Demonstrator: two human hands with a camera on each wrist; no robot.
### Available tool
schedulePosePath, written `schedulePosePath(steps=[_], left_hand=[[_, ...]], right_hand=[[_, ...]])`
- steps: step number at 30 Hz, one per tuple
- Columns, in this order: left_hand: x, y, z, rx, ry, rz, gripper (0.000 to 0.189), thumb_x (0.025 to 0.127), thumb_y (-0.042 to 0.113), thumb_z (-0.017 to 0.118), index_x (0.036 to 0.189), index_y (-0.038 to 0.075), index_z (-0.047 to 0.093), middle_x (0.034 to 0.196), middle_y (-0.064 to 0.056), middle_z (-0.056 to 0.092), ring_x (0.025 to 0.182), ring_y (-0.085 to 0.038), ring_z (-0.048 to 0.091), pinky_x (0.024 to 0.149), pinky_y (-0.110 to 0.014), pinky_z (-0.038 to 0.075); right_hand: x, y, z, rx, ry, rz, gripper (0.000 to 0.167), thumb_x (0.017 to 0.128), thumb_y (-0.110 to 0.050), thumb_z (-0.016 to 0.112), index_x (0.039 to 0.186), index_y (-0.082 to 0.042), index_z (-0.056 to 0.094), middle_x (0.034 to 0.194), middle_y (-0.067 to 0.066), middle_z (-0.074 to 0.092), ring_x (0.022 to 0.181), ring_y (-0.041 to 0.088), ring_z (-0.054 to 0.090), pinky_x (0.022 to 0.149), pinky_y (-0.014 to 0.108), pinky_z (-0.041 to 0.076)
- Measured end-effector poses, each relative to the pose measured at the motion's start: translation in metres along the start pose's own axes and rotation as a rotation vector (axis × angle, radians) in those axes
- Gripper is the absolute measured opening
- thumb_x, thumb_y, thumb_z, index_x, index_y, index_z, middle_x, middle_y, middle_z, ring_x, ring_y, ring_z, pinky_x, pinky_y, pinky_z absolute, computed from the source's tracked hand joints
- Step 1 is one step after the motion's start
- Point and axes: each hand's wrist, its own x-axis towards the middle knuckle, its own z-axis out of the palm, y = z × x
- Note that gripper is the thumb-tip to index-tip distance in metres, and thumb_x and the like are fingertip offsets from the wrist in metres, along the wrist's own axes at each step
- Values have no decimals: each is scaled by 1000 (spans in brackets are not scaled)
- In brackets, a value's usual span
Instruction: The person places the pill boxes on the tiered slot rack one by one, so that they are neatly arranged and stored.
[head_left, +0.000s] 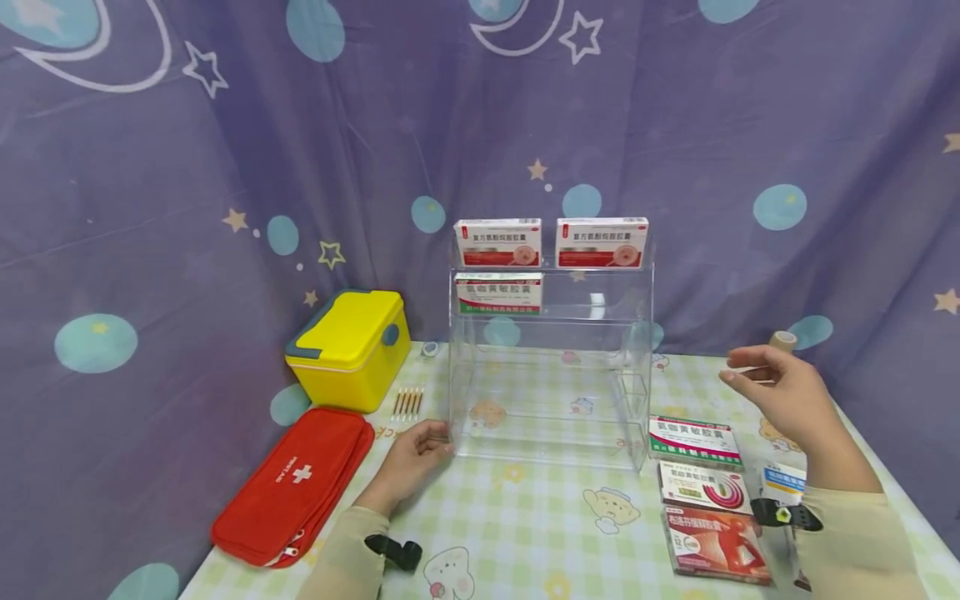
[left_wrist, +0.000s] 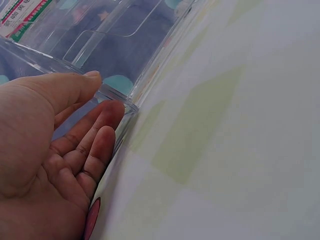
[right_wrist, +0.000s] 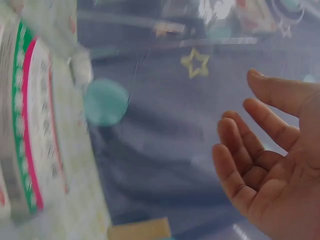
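Observation:
A clear acrylic display rack (head_left: 551, 446) stands on the table. Its top tier carries two red-and-white medicine boxes (head_left: 498, 244), and a green-and-red medicine box (head_left: 498, 295) sits at the left of the tier below. My left hand (head_left: 418, 458) is at the rack's lower left corner, its loosely bent fingers right at the clear edge in the left wrist view. My right hand (head_left: 787, 396) is raised right of the rack, fingers apart with nothing between them. Below it lie a green-and-white medicine box (head_left: 694, 440), a white box with pink arcs (head_left: 703, 486) and a red box (head_left: 716, 544).
On the left are a yellow lidded case (head_left: 352, 346), a red first-aid pouch (head_left: 296, 483) and several small brown-tipped sticks (head_left: 407, 403). A blue-and-white box (head_left: 783, 483) lies partly under my right forearm. Behind my right hand stands a tan roll (head_left: 782, 340). A purple curtain (head_left: 480, 142) hangs behind the table.

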Motion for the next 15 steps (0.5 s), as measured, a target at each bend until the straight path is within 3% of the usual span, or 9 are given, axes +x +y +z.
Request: schedulePosePath(steps=[4, 11, 15], left_hand=[[0, -1, 0, 0, -6, -3, 37, 95, 12, 79, 130, 5, 68, 124, -9, 72, 105, -21, 68, 86, -27, 55], [0, 1, 0, -19, -7, 7, 39, 95, 13, 79, 130, 3, 67, 124, -11, 71, 104, -22, 68, 85, -26, 55], [0, 0, 0, -22, -14, 11, 39, 95, 12, 79, 131, 2, 67, 124, -12, 71, 103, -22, 68, 84, -26, 54]], right_hand=[[1, 23, -2, -13, -82, 15, 50, 101, -38, 71, 136, -3, 63, 128, 23, 64, 90, -8, 56, 66, 27, 54], [6, 53, 8, 11, -254, 45, 59, 98, -31, 77, 141, 4, 57, 135, 31, 60, 107, 37, 66, 72, 35, 57], [5, 67, 15, 29, -317, 60, 60, 96, -27, 79, 141, 5, 57, 133, 32, 61, 107, 40, 67, 76, 38, 57]])
